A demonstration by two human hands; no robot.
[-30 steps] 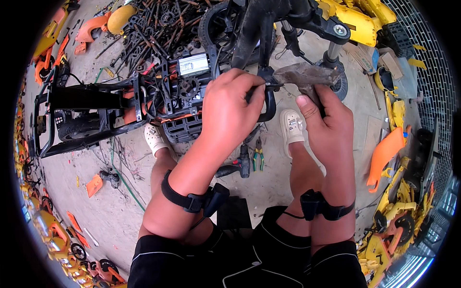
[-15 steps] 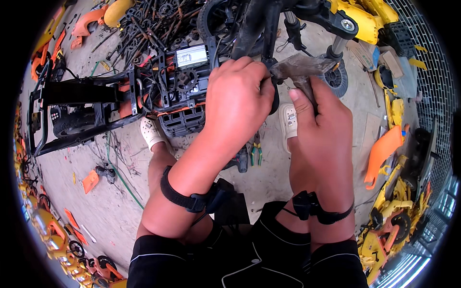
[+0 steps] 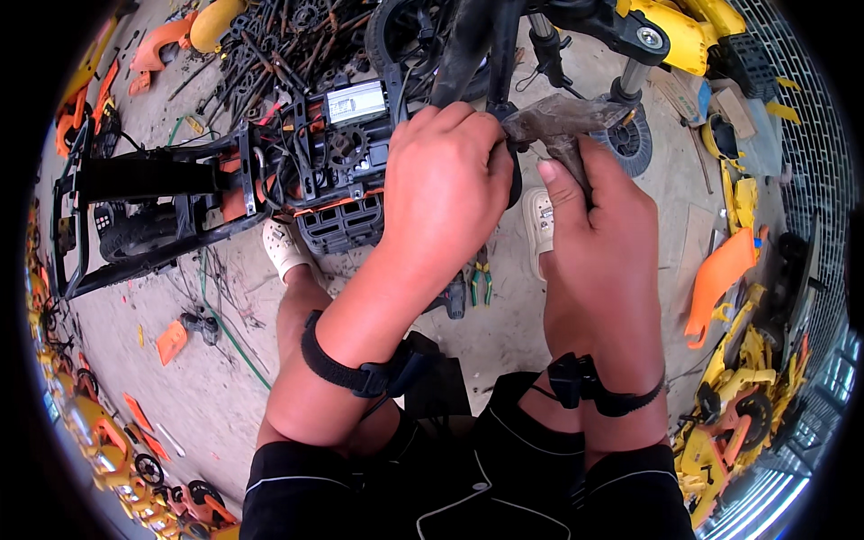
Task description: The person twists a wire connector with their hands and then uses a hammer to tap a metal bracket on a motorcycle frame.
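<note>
My right hand [image 3: 607, 202] is wrapped round the handle of a hammer, its thumb lying along the handle. The worn grey hammer head [image 3: 576, 117] lies crosswise right beside my left fist, against or very near a dark part there; I cannot tell whether they touch. My left hand [image 3: 445, 180] is closed in front of the black vehicle frame [image 3: 148, 175], back of the hand toward me. What its fingers grip is hidden. Above both hands runs a thick black tube [image 3: 463, 58] of the frame.
A silver box [image 3: 355, 103] and a toothed dark disc [image 3: 346, 148] sit on the frame. Pliers [image 3: 481, 279] and a power tool [image 3: 450, 297] lie on the floor between my feet. Metal parts [image 3: 279, 49] are heaped beyond; an orange panel [image 3: 720, 279] and yellow scrap stand right.
Very little differs. The hammer head has shifted slightly left and up, while both hands keep their grip in nearly the same place.
</note>
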